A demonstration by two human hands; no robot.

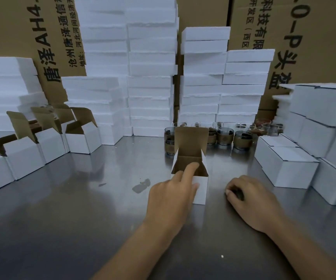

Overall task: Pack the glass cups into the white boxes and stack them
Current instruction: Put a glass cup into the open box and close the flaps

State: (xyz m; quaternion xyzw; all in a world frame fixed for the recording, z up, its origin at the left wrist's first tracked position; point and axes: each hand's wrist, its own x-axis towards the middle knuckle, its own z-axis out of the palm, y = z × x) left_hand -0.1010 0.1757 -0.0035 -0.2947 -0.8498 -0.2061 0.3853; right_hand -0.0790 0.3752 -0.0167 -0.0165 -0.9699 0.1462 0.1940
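Note:
An open white box [201,191] stands at the middle of the steel table [78,209], its brown lid flap upright at the back. My left hand [171,196] holds its front wall, with the index finger reaching over the rim into the box and the thumb against the outside. The box interior looks empty. My right hand [252,199] rests on the table just right of the box, fingers curled under, holding nothing. Several glass cups [224,136] with brown sleeves stand in a row behind the box. Closed white boxes [288,168] are stacked at the right.
Several open white boxes [82,140] with raised flaps line the left side. Tall stacks of white foam slabs [151,77] and brown cartons [314,47] wall off the back. A dark smudge [141,185] marks the table left of my left hand.

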